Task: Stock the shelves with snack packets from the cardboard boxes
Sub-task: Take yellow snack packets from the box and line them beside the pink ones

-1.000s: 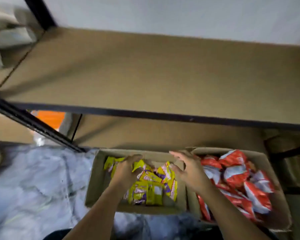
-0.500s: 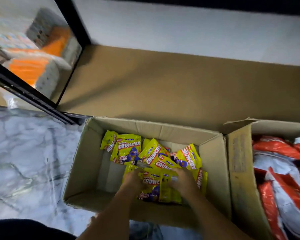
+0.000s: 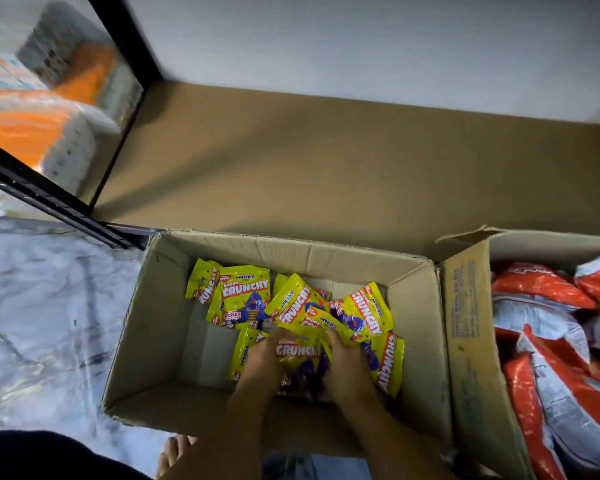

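An open cardboard box (image 3: 174, 327) on the floor holds several yellow "Crunchy" snack packets (image 3: 245, 299). Both my hands are down inside it. My left hand (image 3: 262, 363) and my right hand (image 3: 345, 370) grip a small bunch of yellow packets (image 3: 298, 351) between them, fingers curled round its sides. A second cardboard box (image 3: 465, 323) at the right is full of red and white snack packets (image 3: 548, 327). The brown bottom shelf (image 3: 326, 174) lies bare behind the boxes.
A black shelf upright (image 3: 125, 39) and rail (image 3: 42, 195) stand at the left. Orange and white stacked packs (image 3: 45, 133) sit on the neighbouring shelf. Marble floor (image 3: 42, 306) lies left of the box. My foot (image 3: 174, 452) shows at the bottom.
The view dropped from the upper shelf to the boxes. My hands sank into the yellow packets and closed in on a bunch between them.
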Available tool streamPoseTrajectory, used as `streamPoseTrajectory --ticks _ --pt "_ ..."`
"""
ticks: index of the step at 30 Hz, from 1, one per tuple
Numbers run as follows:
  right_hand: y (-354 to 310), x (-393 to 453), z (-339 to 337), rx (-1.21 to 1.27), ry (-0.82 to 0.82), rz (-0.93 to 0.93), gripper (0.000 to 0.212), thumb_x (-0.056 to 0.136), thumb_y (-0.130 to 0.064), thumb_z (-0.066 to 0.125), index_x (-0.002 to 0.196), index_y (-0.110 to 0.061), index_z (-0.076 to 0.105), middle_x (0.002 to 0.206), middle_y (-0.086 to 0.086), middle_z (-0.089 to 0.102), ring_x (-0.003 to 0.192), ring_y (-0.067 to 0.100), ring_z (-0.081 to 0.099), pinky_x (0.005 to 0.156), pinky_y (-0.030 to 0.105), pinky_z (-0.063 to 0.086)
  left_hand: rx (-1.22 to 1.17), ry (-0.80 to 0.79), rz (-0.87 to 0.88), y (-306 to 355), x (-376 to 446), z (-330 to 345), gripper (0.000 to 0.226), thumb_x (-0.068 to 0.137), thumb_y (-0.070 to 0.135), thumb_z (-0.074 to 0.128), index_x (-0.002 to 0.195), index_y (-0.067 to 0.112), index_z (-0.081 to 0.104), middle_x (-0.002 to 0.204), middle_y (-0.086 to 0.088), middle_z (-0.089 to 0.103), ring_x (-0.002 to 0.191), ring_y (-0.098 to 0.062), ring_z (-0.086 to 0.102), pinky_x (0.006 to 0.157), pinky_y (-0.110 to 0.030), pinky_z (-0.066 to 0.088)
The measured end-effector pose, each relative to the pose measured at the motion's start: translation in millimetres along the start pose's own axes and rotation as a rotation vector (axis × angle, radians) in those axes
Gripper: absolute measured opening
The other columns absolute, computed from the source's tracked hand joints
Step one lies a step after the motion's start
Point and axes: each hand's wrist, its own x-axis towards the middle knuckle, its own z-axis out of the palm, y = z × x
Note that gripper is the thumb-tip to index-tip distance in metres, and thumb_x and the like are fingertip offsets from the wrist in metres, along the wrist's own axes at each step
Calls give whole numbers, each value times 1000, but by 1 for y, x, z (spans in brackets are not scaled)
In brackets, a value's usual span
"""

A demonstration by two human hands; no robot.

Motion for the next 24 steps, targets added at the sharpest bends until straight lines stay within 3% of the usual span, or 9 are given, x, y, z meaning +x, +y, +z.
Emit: streamPoseTrajectory --ticks 3,5,7,10,13,17,20,22,24 --pt "1 -21 -35 114 92 -28 83 92 -4 57 156 -37 15 142 6 53 124 22 56 100 31 47 -56 76 67 24 -17 -16 42 87 0 68 114 32 65 101 3 66 76 -4 62 58 -23 55" --pt "-1 -45 -61 217 111 -69 86 92 4 55 155 -38 15 143 6 53 125 22 55 100 29 47 -95 90 120 43 -38 -28 50 84 -3 71 106 41 64 105 1 68 81 -4 66 64 -31 60" --pt "-5 -73 -97 282 176 -117 81 92 6 54 153 -39 25 145 7 50 128 22 53 102 24 44 -121 97 179 69 -65 -46 58 83 -5 72 101 49 62 114 4 65 96 -12 67 67 -24 58" --pt "-5 -105 -140 339 270 -156 75 96 -4 53 149 -51 28 113 15 69 96 26 69 83 27 53 -138 118 260 105 -103 -73 59 84 -2 73 110 50 63 124 14 60 111 -9 59 77 -14 51" --pt "-10 -149 -204 266 366 -172 74 94 -9 53 142 -62 31 100 -5 75 73 4 67 69 21 54 -144 110 331 157 -155 -113 54 84 5 76 118 46 65 124 19 59 108 -2 56 77 -4 43" --pt "-30 -211 -298 369 478 -240 73 82 16 56 132 -38 57 110 -7 74 83 -5 63 75 3 44 -171 107 442 236 -228 -163 56 81 9 80 115 51 64 121 26 62 112 12 53 82 -1 39" --pt "-47 -260 -367 427 508 -223 62 89 11 55 131 -34 61 109 -9 72 83 -17 56 79 1 39 -224 77 479 295 -277 -196 56 81 9 80 114 52 66 117 32 63 112 9 56 92 -22 50" --pt "-56 -289 -410 474 538 -225 59 91 9 55 130 -35 61 107 -14 71 83 -13 59 75 3 41 -276 45 492 339 -310 -217 55 83 8 78 114 52 66 117 31 63 101 6 61 83 -32 57" --pt "-63 -316 -453 513 577 -256 62 91 10 54 130 -37 59 105 -19 70 78 -4 62 69 8 44 -290 39 561 381 -338 -235 54 82 8 78 113 51 67 118 27 65 99 5 64 84 -24 55"
